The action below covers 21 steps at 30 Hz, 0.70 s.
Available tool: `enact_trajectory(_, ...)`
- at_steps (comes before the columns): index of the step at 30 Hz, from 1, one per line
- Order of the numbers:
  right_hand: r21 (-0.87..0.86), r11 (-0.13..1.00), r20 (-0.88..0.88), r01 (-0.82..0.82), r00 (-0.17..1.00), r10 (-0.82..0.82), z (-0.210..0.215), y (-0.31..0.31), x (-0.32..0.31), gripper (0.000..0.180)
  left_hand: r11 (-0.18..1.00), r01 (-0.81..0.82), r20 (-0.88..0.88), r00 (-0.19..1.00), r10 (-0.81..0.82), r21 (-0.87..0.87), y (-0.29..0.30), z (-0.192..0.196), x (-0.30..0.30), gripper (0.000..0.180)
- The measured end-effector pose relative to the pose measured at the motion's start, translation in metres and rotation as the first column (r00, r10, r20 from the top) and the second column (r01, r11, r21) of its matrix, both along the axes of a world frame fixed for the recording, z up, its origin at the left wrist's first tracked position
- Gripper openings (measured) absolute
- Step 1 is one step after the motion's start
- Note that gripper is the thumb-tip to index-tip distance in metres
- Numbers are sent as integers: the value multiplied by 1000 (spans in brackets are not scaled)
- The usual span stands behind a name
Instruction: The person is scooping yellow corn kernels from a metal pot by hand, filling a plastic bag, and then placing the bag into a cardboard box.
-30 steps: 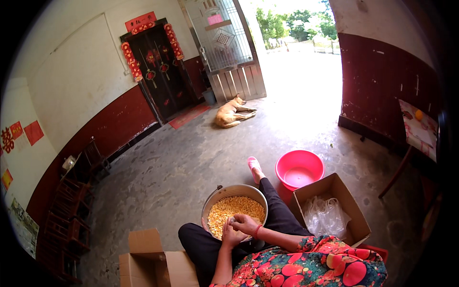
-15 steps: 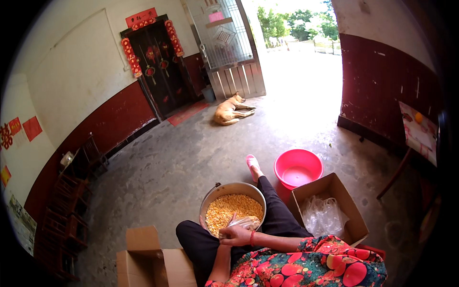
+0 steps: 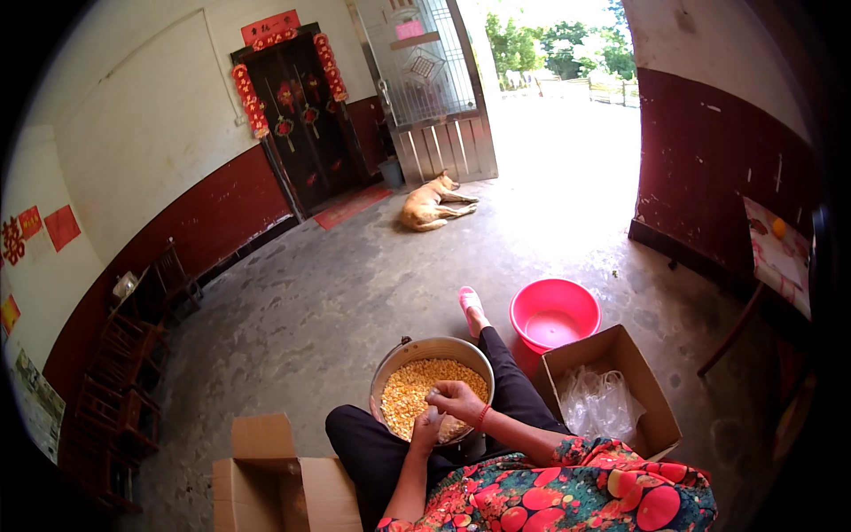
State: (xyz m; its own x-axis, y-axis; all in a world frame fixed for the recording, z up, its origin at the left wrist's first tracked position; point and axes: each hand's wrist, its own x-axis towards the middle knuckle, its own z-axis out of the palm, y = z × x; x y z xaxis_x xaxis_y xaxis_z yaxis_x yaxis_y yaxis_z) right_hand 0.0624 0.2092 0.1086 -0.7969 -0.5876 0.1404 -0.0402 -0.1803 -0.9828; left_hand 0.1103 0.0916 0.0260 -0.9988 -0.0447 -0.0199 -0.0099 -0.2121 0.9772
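Between my legs stands a round metal pot (image 3: 383,366) holding yellow kernels (image 3: 409,387) that look like corn. Over its near side both my hands are closed on a clear plastic bag (image 3: 434,413). My right hand (image 3: 457,401), with a red band at the wrist, pinches the upper part of the bag. Just below it, my left hand (image 3: 426,432) grips the bag lower down. The bag's lower part hangs by the pot's near rim, partly hidden behind my hands and right forearm.
An open cardboard box (image 3: 651,386) with clear plastic bags (image 3: 603,403) stands at my right, a pink basin (image 3: 556,312) beyond it. Another open box (image 3: 266,439) is at my left. A tan dog (image 3: 433,208) lies near the open door (image 3: 434,97). Wooden chairs (image 3: 115,399) line the left wall.
My right hand has risen and moved right, drawing up the top of the bag. My left hand, mostly hidden before, now shows beneath it. The dog and containers have not moved.
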Motion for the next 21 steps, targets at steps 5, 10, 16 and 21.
enact_trajectory(5, 149, 957, 67, 248, 963, -260, -50, 29, -38, 17, 952, 140, 80, 989, -123, -271, 7, 4, 1, 26)
enact_trajectory(10, 495, 760, -164, 421, 904, -394, -105, 54, -49, 26, 762, 220, 70, 972, -225, -609, 4, -28, -11, 31)
enact_trajectory(16, 529, 701, -296, 479, 878, -376, -100, 50, -40, 25, 787, 281, 196, 959, -206, -549, 3, -29, -9, 35)
enact_trajectory(21, 550, 712, -304, 437, 898, -317, -101, 50, -39, 25, 836, 231, 153, 972, -178, -498, -1, -37, -7, 35)
